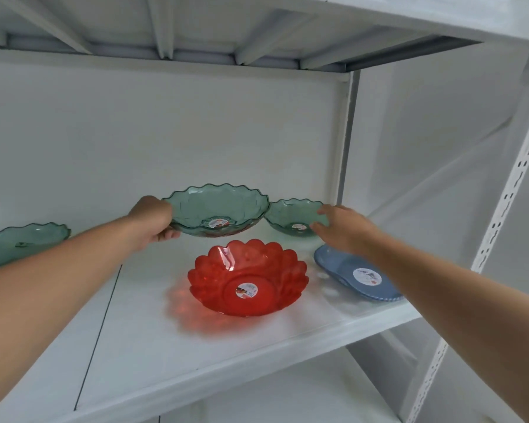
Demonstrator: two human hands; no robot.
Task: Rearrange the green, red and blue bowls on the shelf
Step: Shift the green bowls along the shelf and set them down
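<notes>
The left hand (153, 222) pinched the scalloped rim of a translucent large green bowl (216, 210), held above the white shelf (141, 340). The right hand (344, 228), fingers spread, apparently touched a smaller green bowl (290, 216). A petal-edged red bowl (247, 279) and flat blue bowl (353, 274) sat in front.

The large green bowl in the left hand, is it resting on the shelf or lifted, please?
Lifted: the left hand grips the large green bowl's rim, tilted.

The red scalloped plastic bowl (247, 279) sits on the white shelf board (141, 346); behind it the large green scalloped bowl (216, 209), right the blue plastic dish (356, 274).
</notes>
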